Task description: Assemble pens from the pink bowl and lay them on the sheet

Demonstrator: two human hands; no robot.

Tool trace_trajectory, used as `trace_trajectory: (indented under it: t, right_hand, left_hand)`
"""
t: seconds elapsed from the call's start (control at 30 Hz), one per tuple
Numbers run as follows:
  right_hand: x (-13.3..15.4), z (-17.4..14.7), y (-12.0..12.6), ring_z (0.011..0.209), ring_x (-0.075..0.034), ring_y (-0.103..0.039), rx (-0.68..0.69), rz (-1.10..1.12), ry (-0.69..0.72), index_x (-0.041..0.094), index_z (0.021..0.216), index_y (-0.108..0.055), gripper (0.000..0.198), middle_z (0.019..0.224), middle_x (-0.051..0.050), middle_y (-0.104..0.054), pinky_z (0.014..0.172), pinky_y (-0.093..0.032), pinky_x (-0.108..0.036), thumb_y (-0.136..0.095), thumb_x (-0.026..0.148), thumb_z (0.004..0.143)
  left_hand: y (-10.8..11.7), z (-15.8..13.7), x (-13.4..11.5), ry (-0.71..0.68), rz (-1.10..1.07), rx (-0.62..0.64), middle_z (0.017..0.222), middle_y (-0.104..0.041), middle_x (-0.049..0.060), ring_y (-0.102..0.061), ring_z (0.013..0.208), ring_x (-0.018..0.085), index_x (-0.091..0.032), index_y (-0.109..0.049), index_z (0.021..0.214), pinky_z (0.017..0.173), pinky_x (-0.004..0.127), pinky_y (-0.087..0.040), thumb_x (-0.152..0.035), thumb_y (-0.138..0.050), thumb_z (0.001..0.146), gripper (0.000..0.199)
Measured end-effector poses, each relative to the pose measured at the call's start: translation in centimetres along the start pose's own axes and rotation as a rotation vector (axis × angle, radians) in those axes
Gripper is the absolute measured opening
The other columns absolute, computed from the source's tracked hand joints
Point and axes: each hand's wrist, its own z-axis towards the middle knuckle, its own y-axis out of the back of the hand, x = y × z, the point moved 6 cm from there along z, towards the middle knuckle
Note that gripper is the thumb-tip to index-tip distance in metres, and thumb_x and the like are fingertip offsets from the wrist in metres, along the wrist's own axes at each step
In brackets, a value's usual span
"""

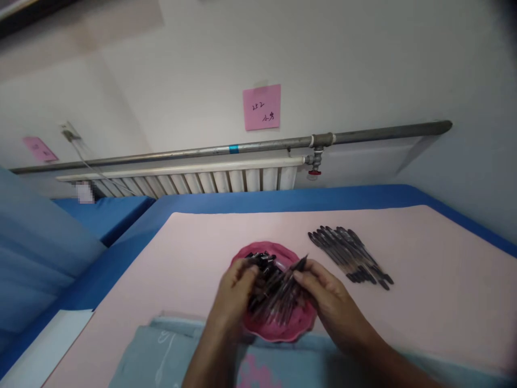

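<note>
while the right hand pinches pens over the pink bowl — long axes slanting down-left from its fingertips — i can't tell the grip of the left hand; a row of pens lies nearer the right.

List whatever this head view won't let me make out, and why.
- Number of pens in the pink bowl: overlap, blur and both hands hide it.
- Whether the left hand grips a pen: its own fingers and blur hide this.
- Writing on the far-left pink note: too small.
- Full extent of the pale sheet: cut off by the bottom edge.
</note>
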Motion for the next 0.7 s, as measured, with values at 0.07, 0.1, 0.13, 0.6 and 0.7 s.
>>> trace_trajectory:
  t: [0.07, 0.1, 0.13, 0.6, 0.7]
  right_hand:
    - [0.3, 0.4, 1.1, 0.049, -0.009, -0.045, -0.079, -0.020, 0.031, 0.019, 0.083, -0.059, 0.020, 0.056, 0.005, -0.051, 0.045, -0.037, -0.019, -0.065, 0.037, 0.075]
    - [0.4, 0.6, 1.6, 0.046, -0.008, -0.043, -0.115, -0.016, 0.038, 0.019, 0.083, -0.059, 0.019, 0.052, 0.006, -0.049, 0.042, -0.034, -0.018, -0.064, 0.036, 0.075]
    - [0.4, 0.7, 2.0, 0.043, -0.007, -0.041, -0.144, -0.006, 0.041, 0.020, 0.083, -0.059, 0.018, 0.049, 0.007, -0.047, 0.039, -0.032, -0.018, -0.064, 0.036, 0.075]
    - [0.7, 1.2, 2.8, 0.032, -0.005, -0.044, -0.212, 0.067, -0.067, 0.020, 0.076, -0.054, 0.017, 0.051, 0.007, -0.055, 0.028, -0.027, -0.016, -0.061, 0.035, 0.072]
    - [0.7, 1.2, 2.8, 0.031, -0.006, -0.045, -0.211, 0.066, -0.068, 0.020, 0.076, -0.053, 0.017, 0.052, 0.006, -0.056, 0.027, -0.027, -0.016, -0.061, 0.035, 0.072]
  left_hand:
    - [2.7, 0.4, -1.3, -0.100, 0.061, -0.185, 0.072, -0.062, 0.001, -0.055, 0.063, 0.012, -0.015, -0.062, 0.084, 0.061, 0.024, -0.043, -0.032, -0.059, 0.071, 0.022]
    - [3.8, 0.6, -1.7, -0.115, 0.102, -0.247, 0.073, -0.063, 0.002, -0.056, 0.065, 0.013, -0.015, -0.062, 0.085, 0.062, 0.025, -0.044, -0.032, -0.058, 0.071, 0.022]
    - [4.6, 0.7, -1.8, -0.119, 0.142, -0.286, 0.075, -0.064, 0.003, -0.057, 0.068, 0.014, -0.015, -0.062, 0.086, 0.064, 0.026, -0.044, -0.033, -0.057, 0.072, 0.023]
    - [0.4, 0.4, -0.5, -0.293, 0.923, 0.018, 0.087, -0.066, 0.004, -0.059, 0.081, 0.017, -0.019, -0.064, 0.091, 0.074, 0.029, -0.044, -0.013, -0.045, 0.078, 0.024]
    - [-1.1, 0.2, 0.1, -0.385, 1.053, 0.097, 0.092, -0.065, 0.007, -0.058, 0.087, 0.019, -0.019, -0.065, 0.090, 0.079, 0.032, -0.044, -0.009, -0.046, 0.076, 0.026]
